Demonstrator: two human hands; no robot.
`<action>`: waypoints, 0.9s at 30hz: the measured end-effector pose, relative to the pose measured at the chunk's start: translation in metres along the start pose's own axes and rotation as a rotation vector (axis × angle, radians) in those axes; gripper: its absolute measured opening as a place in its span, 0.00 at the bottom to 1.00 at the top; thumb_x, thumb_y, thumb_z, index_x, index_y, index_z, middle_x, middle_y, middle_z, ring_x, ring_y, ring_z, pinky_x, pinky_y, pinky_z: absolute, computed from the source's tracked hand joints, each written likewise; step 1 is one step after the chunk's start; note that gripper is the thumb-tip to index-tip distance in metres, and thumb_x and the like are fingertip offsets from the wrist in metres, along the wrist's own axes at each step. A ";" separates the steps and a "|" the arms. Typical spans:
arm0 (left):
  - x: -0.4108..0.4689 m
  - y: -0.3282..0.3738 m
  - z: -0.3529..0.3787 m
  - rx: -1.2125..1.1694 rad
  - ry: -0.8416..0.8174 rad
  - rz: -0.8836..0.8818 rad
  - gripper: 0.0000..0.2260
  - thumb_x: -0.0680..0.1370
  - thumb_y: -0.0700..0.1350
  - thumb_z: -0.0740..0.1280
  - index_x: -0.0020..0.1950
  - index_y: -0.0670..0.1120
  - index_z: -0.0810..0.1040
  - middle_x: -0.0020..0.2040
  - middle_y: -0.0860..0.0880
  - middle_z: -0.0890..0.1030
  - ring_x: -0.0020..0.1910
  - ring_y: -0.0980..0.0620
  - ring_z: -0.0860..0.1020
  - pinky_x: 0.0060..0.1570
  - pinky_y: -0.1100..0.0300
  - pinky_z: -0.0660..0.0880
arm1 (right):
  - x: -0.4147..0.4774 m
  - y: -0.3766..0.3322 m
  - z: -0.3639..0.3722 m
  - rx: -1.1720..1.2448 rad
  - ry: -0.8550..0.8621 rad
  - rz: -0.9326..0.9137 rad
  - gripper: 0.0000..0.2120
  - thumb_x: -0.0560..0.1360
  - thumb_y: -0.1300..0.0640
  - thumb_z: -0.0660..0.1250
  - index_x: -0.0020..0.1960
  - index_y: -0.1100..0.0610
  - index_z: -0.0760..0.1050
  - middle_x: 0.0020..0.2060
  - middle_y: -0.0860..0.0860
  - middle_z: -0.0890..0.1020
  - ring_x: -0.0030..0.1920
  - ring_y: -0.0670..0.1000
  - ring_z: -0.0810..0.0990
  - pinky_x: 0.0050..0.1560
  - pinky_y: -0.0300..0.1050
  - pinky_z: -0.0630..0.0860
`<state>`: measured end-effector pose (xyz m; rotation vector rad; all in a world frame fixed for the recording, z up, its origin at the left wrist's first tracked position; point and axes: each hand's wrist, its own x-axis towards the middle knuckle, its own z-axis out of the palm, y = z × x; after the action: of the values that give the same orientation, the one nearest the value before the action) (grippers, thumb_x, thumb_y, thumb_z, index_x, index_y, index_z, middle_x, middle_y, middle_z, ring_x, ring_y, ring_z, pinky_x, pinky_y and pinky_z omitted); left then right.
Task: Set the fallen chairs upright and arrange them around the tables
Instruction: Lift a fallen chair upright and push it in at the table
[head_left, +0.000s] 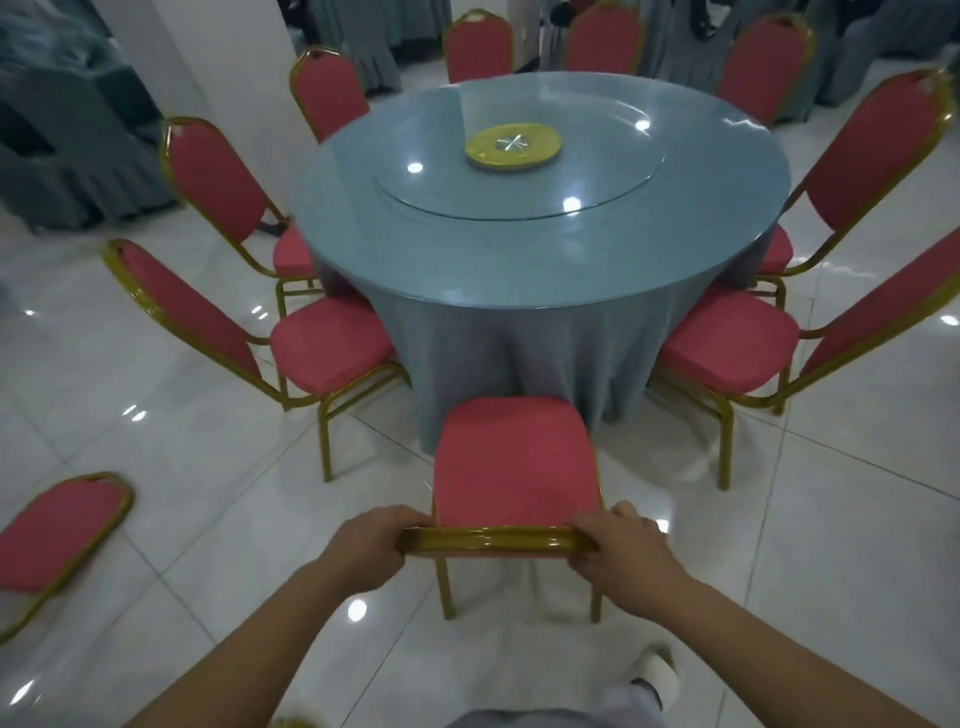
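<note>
A red-cushioned chair (514, 462) with a gold metal frame stands upright in front of me, its seat facing the round table (540, 244) draped in a blue-grey cloth. My left hand (371, 543) grips the left end of the chair's top rail. At the right end of that rail my right hand (621, 545) grips it too. Several more red chairs stand upright around the table, among them one at the near left (322, 348) and one at the near right (727, 348). Another red chair (57, 535) lies fallen on the floor at the far left.
A glass turntable with a yellow centre disc (513, 145) sits on the table. A white pillar (202, 57) rises at the back left, with grey-covered furniture (67, 156) beside it and along the back. The floor is glossy white tile (208, 441). My shoe (655, 675) shows at the bottom.
</note>
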<state>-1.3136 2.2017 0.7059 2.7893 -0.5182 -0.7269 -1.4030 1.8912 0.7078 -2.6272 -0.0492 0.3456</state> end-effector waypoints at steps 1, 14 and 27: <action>-0.003 0.000 0.006 -0.023 0.096 -0.016 0.21 0.77 0.37 0.63 0.64 0.58 0.76 0.57 0.57 0.79 0.56 0.56 0.76 0.55 0.62 0.74 | 0.005 -0.008 0.006 -0.017 0.019 0.057 0.06 0.76 0.48 0.64 0.51 0.38 0.71 0.41 0.37 0.70 0.54 0.47 0.69 0.54 0.47 0.65; 0.055 -0.008 -0.004 0.019 0.138 -0.082 0.06 0.76 0.43 0.64 0.46 0.54 0.79 0.43 0.54 0.79 0.45 0.52 0.78 0.50 0.48 0.78 | 0.061 -0.034 0.013 -0.028 0.013 0.175 0.08 0.75 0.54 0.64 0.44 0.41 0.69 0.48 0.43 0.75 0.57 0.52 0.69 0.57 0.50 0.61; 0.109 -0.015 -0.045 0.141 0.202 -0.306 0.10 0.76 0.44 0.65 0.55 0.56 0.77 0.52 0.51 0.79 0.60 0.46 0.74 0.66 0.42 0.66 | 0.127 -0.040 -0.011 0.036 -0.201 0.171 0.34 0.75 0.48 0.66 0.75 0.36 0.53 0.77 0.50 0.56 0.75 0.59 0.54 0.71 0.63 0.54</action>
<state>-1.1970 2.1789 0.6932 3.0680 -0.1094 -0.4689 -1.2766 1.9333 0.7067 -2.5578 0.1151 0.6624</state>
